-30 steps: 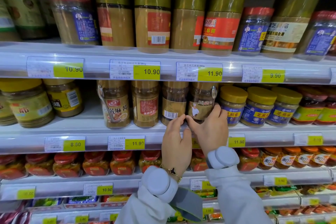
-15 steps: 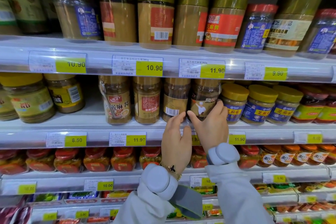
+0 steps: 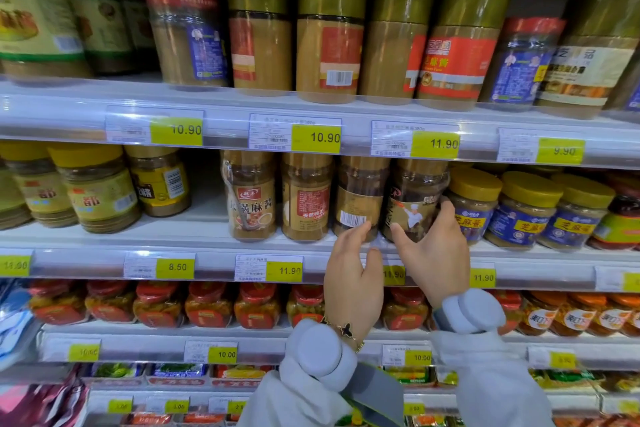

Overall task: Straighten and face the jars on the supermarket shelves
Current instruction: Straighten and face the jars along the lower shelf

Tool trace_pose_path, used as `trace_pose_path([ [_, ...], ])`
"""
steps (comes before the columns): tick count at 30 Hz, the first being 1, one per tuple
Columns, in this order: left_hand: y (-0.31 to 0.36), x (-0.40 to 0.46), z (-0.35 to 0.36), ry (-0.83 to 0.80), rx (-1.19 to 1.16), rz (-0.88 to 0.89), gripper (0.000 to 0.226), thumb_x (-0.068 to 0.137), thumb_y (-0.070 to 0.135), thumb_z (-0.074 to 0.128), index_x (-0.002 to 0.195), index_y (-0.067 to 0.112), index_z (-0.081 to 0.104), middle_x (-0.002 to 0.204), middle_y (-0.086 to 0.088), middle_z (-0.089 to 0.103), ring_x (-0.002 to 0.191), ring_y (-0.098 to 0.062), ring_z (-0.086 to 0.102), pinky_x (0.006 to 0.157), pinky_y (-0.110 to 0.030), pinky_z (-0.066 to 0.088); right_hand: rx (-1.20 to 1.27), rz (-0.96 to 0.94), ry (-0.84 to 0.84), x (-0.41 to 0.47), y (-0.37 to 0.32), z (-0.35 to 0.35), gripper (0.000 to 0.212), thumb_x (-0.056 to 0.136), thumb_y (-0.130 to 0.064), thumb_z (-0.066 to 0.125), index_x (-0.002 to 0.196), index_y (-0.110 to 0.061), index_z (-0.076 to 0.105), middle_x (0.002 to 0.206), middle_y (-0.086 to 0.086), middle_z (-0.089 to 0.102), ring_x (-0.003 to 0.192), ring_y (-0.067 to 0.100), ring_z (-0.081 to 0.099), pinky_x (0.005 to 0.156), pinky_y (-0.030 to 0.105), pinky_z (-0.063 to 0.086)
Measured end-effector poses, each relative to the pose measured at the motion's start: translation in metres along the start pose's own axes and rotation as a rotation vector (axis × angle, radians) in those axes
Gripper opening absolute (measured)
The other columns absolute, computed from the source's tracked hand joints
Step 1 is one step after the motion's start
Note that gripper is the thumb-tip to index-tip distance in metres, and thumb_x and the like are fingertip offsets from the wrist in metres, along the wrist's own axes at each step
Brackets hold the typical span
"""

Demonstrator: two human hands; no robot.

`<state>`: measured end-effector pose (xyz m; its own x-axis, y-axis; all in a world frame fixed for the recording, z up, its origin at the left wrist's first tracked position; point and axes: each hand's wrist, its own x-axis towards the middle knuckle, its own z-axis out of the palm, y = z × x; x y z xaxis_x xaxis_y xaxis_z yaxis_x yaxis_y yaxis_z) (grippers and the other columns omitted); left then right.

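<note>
On the middle shelf (image 3: 194, 236) stands a row of brown sauce jars with gold lids. My right hand (image 3: 434, 250) grips the rightmost of them, the chef-label jar (image 3: 414, 194), with the thumb on its left side and the fingers on its right; the chef picture faces almost forward. My left hand (image 3: 353, 270) is beside it, fingers apart, with its fingertips at the lower front of the neighbouring barcode jar (image 3: 358, 201), which shows its barcode to the front. Further left, the hotpot-sauce jar (image 3: 251, 198) faces forward and the red-label jar (image 3: 305, 199) shows its back text.
Yellow-lidded blue-label jars (image 3: 524, 211) stand close against the right of the held jar. Tall gold-capped jars (image 3: 329, 31) fill the upper shelf, several turned sideways or backward. Red-lidded jars (image 3: 207, 305) line the shelf below. Price-tag rails (image 3: 311, 137) run along each shelf edge.
My left hand has let go of the chef-label jar and shifted left toward the barcode jar. The chef label has turned further to the front in my right hand.
</note>
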<state>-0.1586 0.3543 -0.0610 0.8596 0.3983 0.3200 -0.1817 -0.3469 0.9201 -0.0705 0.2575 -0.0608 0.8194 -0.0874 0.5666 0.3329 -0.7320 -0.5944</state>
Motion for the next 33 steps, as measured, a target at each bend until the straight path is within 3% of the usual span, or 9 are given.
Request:
trace_pose_path([
  [6,0.004,0.000,0.004,-0.009,0.011,0.016,0.041,0.091,0.008,0.045,0.131,0.017,0.049,0.133,0.005,0.048,0.121,-0.007,0.045,0.103,-0.025,0.036,-0.099,0.068,0.082,0.000,-0.011,0.010,0.091,0.062,-0.044,0.079,0.126,0.004,0.038,0.110,0.025,0.048,0.098,0.045,0.051,0.069,0.047,0.048],
  [17,0.003,0.000,0.007,-0.023,-0.004,0.002,0.040,0.093,0.012,0.043,0.131,0.021,0.048,0.134,0.009,0.046,0.122,-0.004,0.044,0.102,-0.030,0.039,-0.033,-0.001,-0.017,0.003,0.002,0.002,0.084,0.073,-0.039,0.072,0.134,0.001,0.031,0.122,0.022,0.051,0.112,0.039,0.049,0.083,0.042,0.045],
  [22,0.005,0.002,0.007,-0.026,-0.003,0.017,0.039,0.091,0.008,0.044,0.127,0.022,0.051,0.125,0.011,0.047,0.120,-0.006,0.045,0.099,-0.023,0.038,-0.082,0.048,0.025,0.000,-0.008,0.005,0.093,0.065,-0.048,0.077,0.131,0.002,0.034,0.118,0.022,0.048,0.105,0.040,0.051,0.070,0.042,0.047],
  [29,0.003,0.003,0.008,-0.039,0.007,-0.006,0.040,0.092,0.013,0.044,0.132,0.019,0.047,0.135,0.006,0.045,0.124,-0.008,0.043,0.103,-0.035,0.038,0.032,0.042,-0.070,0.009,0.002,-0.001,0.077,0.066,-0.037,0.078,0.124,-0.001,0.042,0.116,0.017,0.055,0.110,0.034,0.050,0.085,0.037,0.042],
  [33,0.001,0.005,0.009,-0.075,0.037,0.003,0.042,0.093,0.015,0.044,0.134,0.020,0.044,0.138,0.005,0.044,0.127,-0.008,0.040,0.105,-0.036,0.036,0.068,-0.011,-0.138,0.012,0.010,-0.009,0.066,0.070,-0.037,0.074,0.120,-0.008,0.044,0.113,0.010,0.060,0.106,0.030,0.055,0.082,0.033,0.043],
])
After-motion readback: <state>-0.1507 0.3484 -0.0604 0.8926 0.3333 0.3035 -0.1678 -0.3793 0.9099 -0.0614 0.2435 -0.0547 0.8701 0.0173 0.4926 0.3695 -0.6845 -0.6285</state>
